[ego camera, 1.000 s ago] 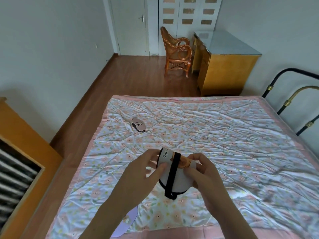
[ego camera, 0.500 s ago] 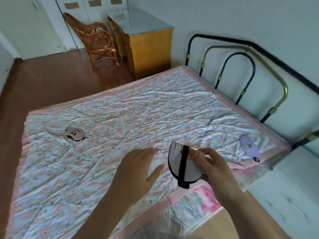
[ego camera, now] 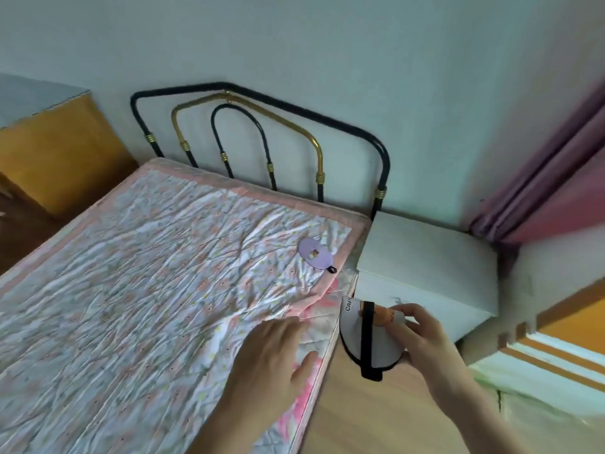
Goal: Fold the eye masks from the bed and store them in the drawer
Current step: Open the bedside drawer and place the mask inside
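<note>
Fingers of the right hand [ego camera: 422,335] pinch a folded white eye mask [ego camera: 366,342] by its right edge, holding it upright in the air over the wooden floor [ego camera: 366,417], just in front of the white bedside cabinet [ego camera: 435,273]. The mask is doubled into a half-round shape — its black strap [ego camera: 368,342] runs down the middle and hangs a little below the lower rim, and an orange print and the letters "CAP" show near the top. The left hand [ego camera: 271,358] is spread, palm down, fingers loose and holding nothing, over the near edge of the bed [ego camera: 131,290], whose wrinkled floral quilt has a pink border. A second, lilac eye mask [ego camera: 315,257] lies flat on the quilt near the corner by the headboard [ego camera: 262,132], well apart from both hands. That headboard is of black and brass-coloured tubes against the pale wall. A yellow wooden desk [ego camera: 55,149] stands beyond the far side of the bed, and a mauve curtain [ego camera: 553,178] hangs at the right — the cabinet sits between it and the bed.
</note>
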